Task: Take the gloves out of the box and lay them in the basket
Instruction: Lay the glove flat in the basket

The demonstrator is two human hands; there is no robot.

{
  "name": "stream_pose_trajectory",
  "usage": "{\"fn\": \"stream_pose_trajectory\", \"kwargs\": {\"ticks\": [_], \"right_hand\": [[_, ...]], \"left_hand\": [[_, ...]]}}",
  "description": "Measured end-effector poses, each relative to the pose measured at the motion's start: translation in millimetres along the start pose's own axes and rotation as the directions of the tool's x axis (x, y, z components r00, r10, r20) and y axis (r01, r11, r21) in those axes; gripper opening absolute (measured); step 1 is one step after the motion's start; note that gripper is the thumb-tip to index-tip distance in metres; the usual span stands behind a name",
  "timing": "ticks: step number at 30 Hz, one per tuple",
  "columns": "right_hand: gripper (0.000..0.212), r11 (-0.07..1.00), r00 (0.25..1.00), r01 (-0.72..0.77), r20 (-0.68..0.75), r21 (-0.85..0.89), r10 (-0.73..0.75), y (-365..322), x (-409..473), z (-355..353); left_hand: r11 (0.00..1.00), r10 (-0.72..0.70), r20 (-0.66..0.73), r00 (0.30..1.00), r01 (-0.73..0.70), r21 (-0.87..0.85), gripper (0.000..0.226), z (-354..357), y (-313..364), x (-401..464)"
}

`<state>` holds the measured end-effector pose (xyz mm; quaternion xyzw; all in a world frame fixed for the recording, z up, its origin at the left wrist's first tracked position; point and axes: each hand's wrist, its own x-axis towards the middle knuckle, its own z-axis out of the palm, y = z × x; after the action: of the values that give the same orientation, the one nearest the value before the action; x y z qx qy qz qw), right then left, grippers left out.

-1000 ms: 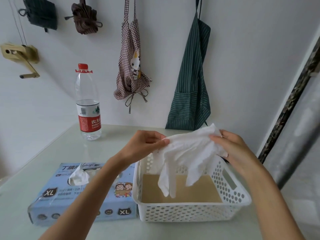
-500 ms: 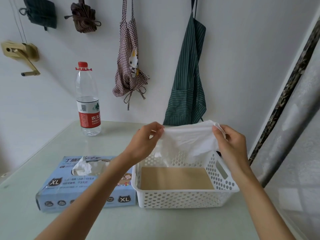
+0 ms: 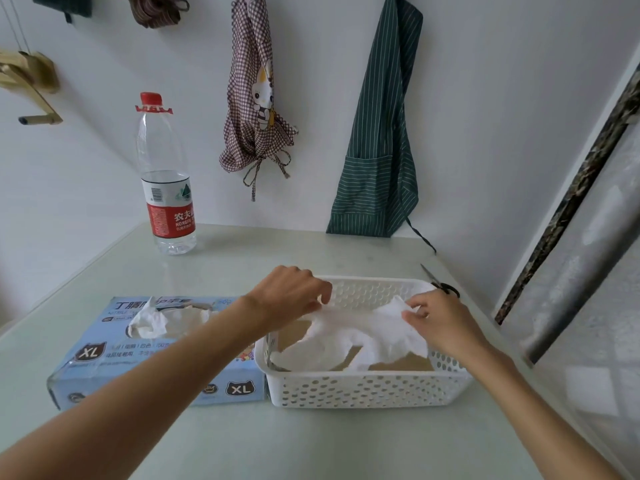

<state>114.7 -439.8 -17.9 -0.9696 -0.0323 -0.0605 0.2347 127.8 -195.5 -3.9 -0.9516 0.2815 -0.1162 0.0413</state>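
It looked like a home, most likely a kitchen corner or utility nook. Two aprons hung from the plain white wall: a checked apron [image 3: 254, 98] with a cartoon rabbit on it, and a green striped apron [image 3: 377, 143] with a front pocket. A folded dark umbrella [image 3: 156, 10] hung higher up, near a brass crank handle [image 3: 31, 88] fixed to the wall. On the pale glass-topped counter [image 3: 242, 441] stood a plastic water bottle [image 3: 166, 178] with a red label, and a pair of scissors [image 3: 441, 284] lay by the far edge. At the right ran a marbled strip [image 3: 568, 202] beside a grey panel.
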Motion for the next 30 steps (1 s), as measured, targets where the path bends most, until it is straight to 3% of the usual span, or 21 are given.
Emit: {"fn": "stream_pose_trajectory", "kwargs": {"ticks": [5,7,9,11,14,15,18,20,22,26,30], "right_hand": [[0.02,0.924,0.998,0.036,-0.031,-0.381,-0.052,3,12,10],[0.02,0.887,0.997,0.064,-0.009,-0.457,-0.077,2,14,14],[0.023,0.864,0.995,0.097,0.046,-0.495,-0.085,1,15,14],[0.028,0.869,0.993,0.114,0.056,-0.481,-0.1,-1,13,8],[0.031,0.907,0.985,0.146,-0.026,-0.396,-0.17,1,9,-2],[0.032,0.932,0.985,0.169,0.017,-0.322,-0.173,2,9,-3],[0.04,0.965,0.933,0.198,0.334,-0.17,-0.133,5,14,9],[0.054,0.956,0.863,0.152,0.505,-0.251,-0.004,8,17,15],[0.069,0.944,0.807,0.117,0.583,-0.309,0.091,9,18,17],[0.072,0.946,0.819,0.072,0.561,-0.315,0.125,7,15,21],[0.069,0.957,0.84,0.003,0.52,-0.29,0.155,7,13,27]], "left_hand": [[0.917,0.15,0.072,0.986,-0.166,0.362,0.019,10,10,15],[0.929,0.15,0.012,0.989,-0.145,0.34,0.023,15,13,20],[0.989,0.038,-0.059,0.998,-0.03,0.143,0.027,15,15,20],[0.994,-0.081,-0.035,0.996,0.078,-0.079,0.026,12,16,13],[0.979,-0.027,0.18,0.983,0.063,-0.196,0.023,9,13,-1],[0.977,-0.009,0.267,0.964,0.065,-0.202,0.023,8,12,-4],[0.978,-0.056,0.45,0.891,0.139,-0.153,0.025,10,12,-5],[0.988,-0.09,0.463,0.881,0.137,-0.068,0.024,11,15,-5],[0.994,-0.107,0.412,0.905,0.107,0.023,0.023,13,20,-5],[0.974,-0.118,0.265,0.957,0.06,0.217,0.02,22,23,-7],[0.958,-0.179,0.278,0.944,0.103,0.269,0.02,24,19,-6]]}}
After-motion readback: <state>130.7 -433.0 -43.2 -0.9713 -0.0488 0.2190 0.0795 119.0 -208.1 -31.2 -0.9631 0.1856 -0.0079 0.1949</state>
